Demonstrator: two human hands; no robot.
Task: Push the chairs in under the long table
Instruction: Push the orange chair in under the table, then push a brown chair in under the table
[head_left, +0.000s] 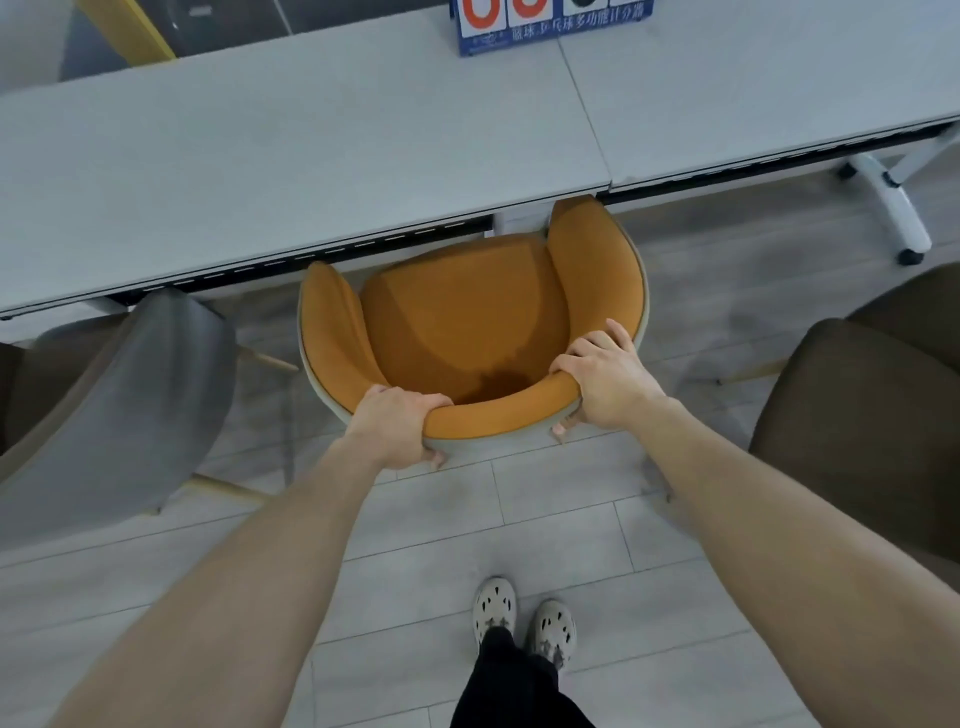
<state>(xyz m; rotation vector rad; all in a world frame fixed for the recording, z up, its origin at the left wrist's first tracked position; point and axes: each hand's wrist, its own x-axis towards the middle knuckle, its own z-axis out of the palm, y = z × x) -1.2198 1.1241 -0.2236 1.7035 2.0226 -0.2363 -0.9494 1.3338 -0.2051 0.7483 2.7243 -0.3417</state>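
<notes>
Grip status: your left hand (396, 422) and your right hand (603, 378) both clasp the curved back rim of the orange chair (467, 312), fingers curled over the padded edge and thumbs on the outer shell. The chair faces the long table (311, 156); its armrest tips and seat front reach the table edge, while its back stands out on the floor. A grey chair (130, 395) stands to its left, a brown chair (862, 426) to its right.
</notes>
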